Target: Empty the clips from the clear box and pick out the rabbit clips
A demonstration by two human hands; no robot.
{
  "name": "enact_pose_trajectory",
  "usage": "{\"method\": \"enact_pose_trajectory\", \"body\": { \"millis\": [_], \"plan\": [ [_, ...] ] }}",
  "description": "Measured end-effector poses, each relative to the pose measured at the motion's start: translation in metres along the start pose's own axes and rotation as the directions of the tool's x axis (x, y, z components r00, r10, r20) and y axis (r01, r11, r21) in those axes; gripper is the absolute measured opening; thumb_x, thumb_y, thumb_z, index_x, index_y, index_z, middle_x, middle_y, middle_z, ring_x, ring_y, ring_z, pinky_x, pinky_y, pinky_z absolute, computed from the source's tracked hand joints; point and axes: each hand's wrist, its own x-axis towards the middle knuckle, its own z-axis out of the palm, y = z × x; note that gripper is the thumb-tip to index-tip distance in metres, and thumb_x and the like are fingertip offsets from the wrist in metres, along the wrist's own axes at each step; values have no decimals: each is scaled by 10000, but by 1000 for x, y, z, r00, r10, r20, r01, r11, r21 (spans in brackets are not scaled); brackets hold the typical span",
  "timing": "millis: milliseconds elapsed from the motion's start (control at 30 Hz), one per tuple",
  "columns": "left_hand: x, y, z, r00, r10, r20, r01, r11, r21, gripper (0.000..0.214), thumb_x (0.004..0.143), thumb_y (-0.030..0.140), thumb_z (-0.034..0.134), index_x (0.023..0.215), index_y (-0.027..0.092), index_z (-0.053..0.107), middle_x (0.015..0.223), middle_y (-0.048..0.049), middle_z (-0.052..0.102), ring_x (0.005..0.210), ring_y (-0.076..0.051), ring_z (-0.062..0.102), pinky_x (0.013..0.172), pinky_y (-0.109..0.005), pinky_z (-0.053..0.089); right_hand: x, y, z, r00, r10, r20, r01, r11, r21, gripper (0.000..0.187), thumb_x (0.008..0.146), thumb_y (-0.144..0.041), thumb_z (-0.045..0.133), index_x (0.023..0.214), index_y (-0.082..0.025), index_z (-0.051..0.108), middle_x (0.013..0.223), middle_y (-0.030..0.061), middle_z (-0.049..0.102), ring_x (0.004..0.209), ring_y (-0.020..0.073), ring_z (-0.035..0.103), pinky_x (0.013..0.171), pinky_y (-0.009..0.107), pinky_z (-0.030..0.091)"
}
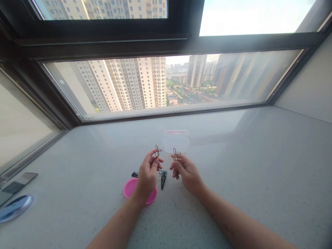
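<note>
From my remote seat, the nearest things I get are two bare forearms (116, 224) reaching in from the bottom of the view. The left hand (147, 176) is closed in a fingertip pinch on a small looped gold-toned metal charm (157, 151), and the right hand (187, 174) grips a matching looped metal charm (176, 154) the same way. Neither hand is released or clenched into a fist. Both charms are raised clear of the surface, a little apart, and I judge that the light pinch leaves their shapes exposed to the head camera.

Below them, a black metal snap hair clip (163, 180) lies between the hands, with a few small silver rings (159, 174) just beside it. A small black piece (134, 174) sits near the left hand, which partly covers a round pink plastic dish (131, 188). Beyond the hands stands a clear plastic box with a pink-edged lid (176, 141), probably kept within easy reach.

All of this rests on a pale speckled stone sill (220, 155). A round blue-and-silver mirror (15, 208) and a flat dark strip (18, 183) lie off to the left. Farther out, a dark window frame (166, 45) looks onto high-rise apartment towers (135, 83).
</note>
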Motion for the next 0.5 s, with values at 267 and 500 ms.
{"method": "enact_pose_trajectory", "body": {
  "millis": [267,500],
  "plan": [
    [1,1,2,997,-73,-19,72,995,-63,208,805,270,549,959,139,593,799,-46,651,659,-146,607,661,-297,504,0,1,-1,998,-59,-12,58,998,-24,196,870,-339,509,977,-174,508,699,2,613,453,95,535,395,202,390],
    [1,4,2,991,-121,-50,117,991,-71,190,789,261,561,927,134,593,762,-43,656,623,-137,609,603,-265,495,1,0,-2,997,-66,-36,64,997,-30,196,867,-329,516,979,-168,513,686,2,616,440,90,533,387,199,394]
  ]
}}
